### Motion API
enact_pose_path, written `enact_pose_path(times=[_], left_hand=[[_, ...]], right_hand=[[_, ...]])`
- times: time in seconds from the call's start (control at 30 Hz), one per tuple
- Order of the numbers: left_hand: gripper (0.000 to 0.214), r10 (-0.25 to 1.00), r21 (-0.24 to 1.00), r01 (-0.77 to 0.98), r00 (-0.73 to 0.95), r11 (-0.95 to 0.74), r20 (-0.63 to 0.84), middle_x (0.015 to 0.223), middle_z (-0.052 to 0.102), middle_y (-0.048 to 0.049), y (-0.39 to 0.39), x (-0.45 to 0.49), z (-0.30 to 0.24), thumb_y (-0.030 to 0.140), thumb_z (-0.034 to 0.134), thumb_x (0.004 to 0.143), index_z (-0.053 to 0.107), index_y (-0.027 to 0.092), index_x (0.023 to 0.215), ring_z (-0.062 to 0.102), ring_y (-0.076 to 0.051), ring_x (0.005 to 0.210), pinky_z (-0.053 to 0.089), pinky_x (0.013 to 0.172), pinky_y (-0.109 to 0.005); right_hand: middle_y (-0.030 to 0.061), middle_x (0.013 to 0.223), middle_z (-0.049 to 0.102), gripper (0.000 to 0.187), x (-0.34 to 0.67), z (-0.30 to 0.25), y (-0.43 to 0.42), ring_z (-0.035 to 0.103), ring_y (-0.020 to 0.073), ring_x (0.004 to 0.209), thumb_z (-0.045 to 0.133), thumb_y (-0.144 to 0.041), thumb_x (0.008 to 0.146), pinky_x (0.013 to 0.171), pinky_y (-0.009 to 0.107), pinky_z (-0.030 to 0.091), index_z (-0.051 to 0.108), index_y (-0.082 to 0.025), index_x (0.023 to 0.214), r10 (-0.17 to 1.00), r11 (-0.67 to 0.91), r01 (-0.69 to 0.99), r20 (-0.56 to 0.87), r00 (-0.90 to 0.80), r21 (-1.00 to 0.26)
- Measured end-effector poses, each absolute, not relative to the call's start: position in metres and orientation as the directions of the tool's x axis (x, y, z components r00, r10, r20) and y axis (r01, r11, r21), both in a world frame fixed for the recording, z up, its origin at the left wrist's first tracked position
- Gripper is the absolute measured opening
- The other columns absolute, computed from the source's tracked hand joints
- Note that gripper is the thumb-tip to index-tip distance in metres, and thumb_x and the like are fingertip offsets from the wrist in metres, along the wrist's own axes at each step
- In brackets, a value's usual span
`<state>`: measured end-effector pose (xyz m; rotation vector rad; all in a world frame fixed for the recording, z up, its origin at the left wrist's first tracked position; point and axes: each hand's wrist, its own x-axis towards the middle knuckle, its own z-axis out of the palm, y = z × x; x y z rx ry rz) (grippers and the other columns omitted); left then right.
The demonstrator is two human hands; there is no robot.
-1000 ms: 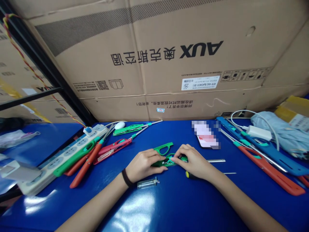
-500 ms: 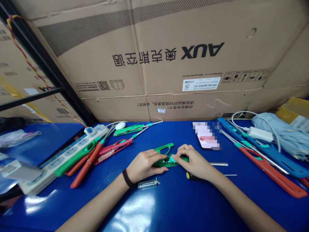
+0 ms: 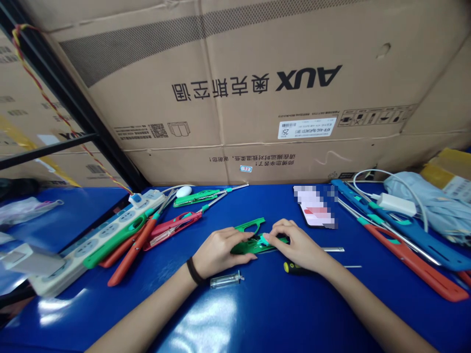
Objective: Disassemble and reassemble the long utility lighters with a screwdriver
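Note:
My left hand (image 3: 221,250) grips the handle end of an opened green lighter casing (image 3: 263,245), thumb on the near side and fingers on the far side. My right hand (image 3: 294,245) pinches a small teal trigger piece (image 3: 264,239) at the casing's middle. A metal tube (image 3: 334,249) sticks out to the right from beneath my right hand. Close to my right wrist lies a black and yellow screwdriver (image 3: 294,268), its shaft partly hidden. A clear fuel tank (image 3: 225,280) rests on the table just below my left hand.
A white power strip (image 3: 106,235) with lighters beside it lies on the left. Behind my hands are an opened green lighter (image 3: 196,197), an opened red lighter (image 3: 176,228) and a phone (image 3: 316,207). Blue lighters (image 3: 412,228) and an orange lighter (image 3: 415,260) lie right. A large carton (image 3: 235,117) stands behind.
The teal piece and my right fingers have shifted very slightly at the casing. My left hand keeps its hold, and the other things stay where they were.

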<state>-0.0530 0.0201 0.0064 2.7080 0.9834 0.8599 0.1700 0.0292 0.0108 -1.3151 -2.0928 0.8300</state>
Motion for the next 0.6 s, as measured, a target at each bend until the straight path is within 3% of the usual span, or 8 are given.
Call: enact_pose_path(times=[0.33,0.5,0.6], left_hand=[[0.038,0.63,0.326,0.541,0.621,-0.775,0.466,0.084,0.067,-0.0061,0.019,-0.052,0.008,0.038,0.069,0.077,0.063,0.013,0.105,0.063,-0.016,0.074,0.052,0.068,-0.025],[0.043,0.663,0.369,0.551,0.59,-0.748,0.462,0.104,0.059,-0.0089,0.018,-0.051,0.009,0.035,0.068,0.078,0.057,0.018,0.116,0.061,-0.018,0.09,0.052,0.079,-0.029],[0.029,0.663,0.414,0.518,0.609,-0.749,0.436,0.108,0.061,-0.0083,0.017,-0.049,0.008,0.029,0.062,0.083,0.056,0.018,0.11,0.059,-0.019,0.099,0.049,0.087,-0.032]], right_hand=[[0.0052,0.084,0.06,0.028,0.167,0.007,0.03,0.054,0.0219,0.087,0.048,-0.042,0.087,0.084,0.038,0.04,0.058,-0.021,0.071,0.928,0.347,0.637,0.152,-0.341,-0.689],[0.0037,0.083,0.059,0.026,0.168,0.0,0.031,0.052,0.0209,0.085,0.04,-0.04,0.092,0.081,0.036,0.039,0.05,-0.022,0.076,0.907,0.414,0.642,0.235,-0.348,-0.646],[0.0033,0.083,0.059,0.025,0.168,-0.003,0.031,0.051,0.0206,0.085,0.04,-0.039,0.093,0.079,0.035,0.04,0.049,-0.022,0.077,0.901,0.429,0.641,0.246,-0.358,-0.637]])
